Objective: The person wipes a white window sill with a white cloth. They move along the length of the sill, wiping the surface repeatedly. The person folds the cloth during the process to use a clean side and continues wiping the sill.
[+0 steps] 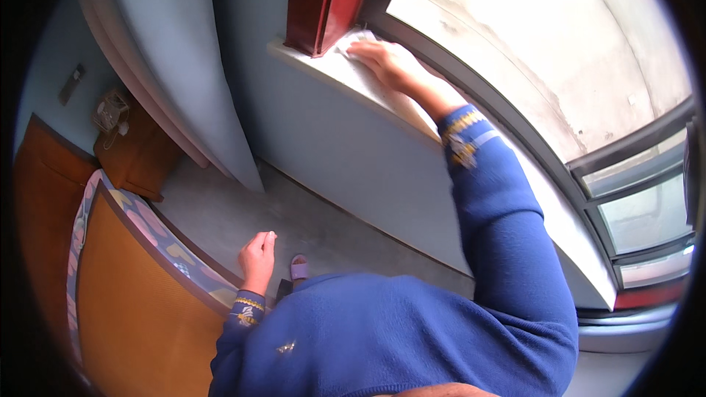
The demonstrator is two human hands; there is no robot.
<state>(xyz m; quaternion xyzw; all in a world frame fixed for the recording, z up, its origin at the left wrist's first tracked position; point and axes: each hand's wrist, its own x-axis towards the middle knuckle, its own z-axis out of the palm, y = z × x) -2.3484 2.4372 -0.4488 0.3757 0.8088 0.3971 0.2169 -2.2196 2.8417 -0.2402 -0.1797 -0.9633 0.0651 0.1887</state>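
Observation:
My right hand [386, 63] reaches to the far end of the white windowsill [380, 88]. Its fingers press on a crumpled white cloth or tissue [356, 38], tucked into the corner where the sill meets the dark red window casing [325, 5]. Part of this white piece is hidden beneath the fingers. My left hand [257, 259] hangs low in front of me, over the grey floor near the bed's edge. Its fingers are curled in, and nothing shows in them.
Alongside the sill runs the dark-framed window [469, 71]. A pale curtain [165, 38] hangs past the sill's end. To my left lies a bed with a woven mat [143, 281]; beyond it stands a wooden nightstand [138, 149] with a small box-like object [110, 110] on it.

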